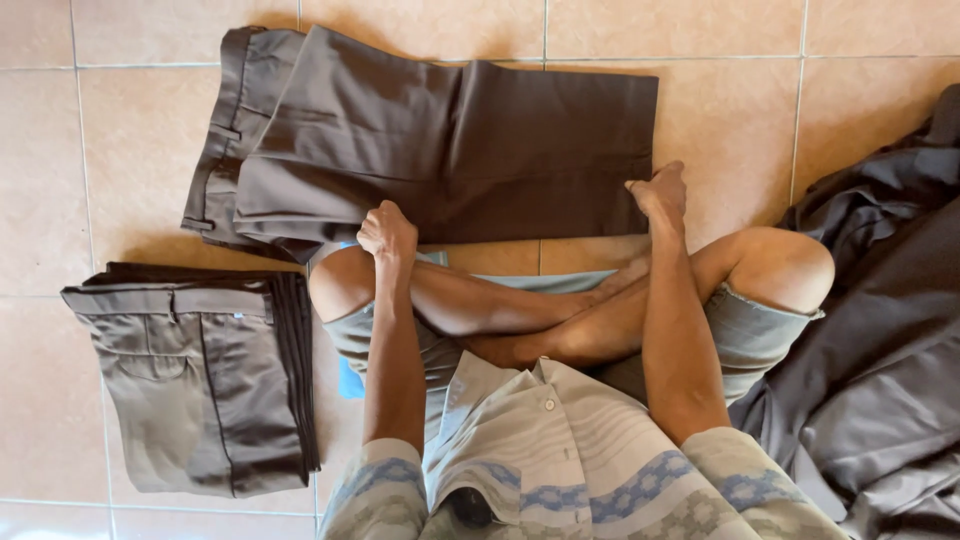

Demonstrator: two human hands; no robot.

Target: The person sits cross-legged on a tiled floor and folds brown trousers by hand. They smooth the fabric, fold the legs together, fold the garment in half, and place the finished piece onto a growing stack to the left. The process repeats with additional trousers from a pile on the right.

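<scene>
A pair of dark brown trousers lies folded across the tiled floor in front of my crossed legs. My left hand grips its near edge towards the waistband side. At the trouser-leg end, my right hand pinches the near corner. Both hands are closed on the cloth.
A stack of folded brown trousers sits on the floor to my left. To my right lies a heap of dark unfolded garments. My bare knees and crossed legs fill the space between my arms.
</scene>
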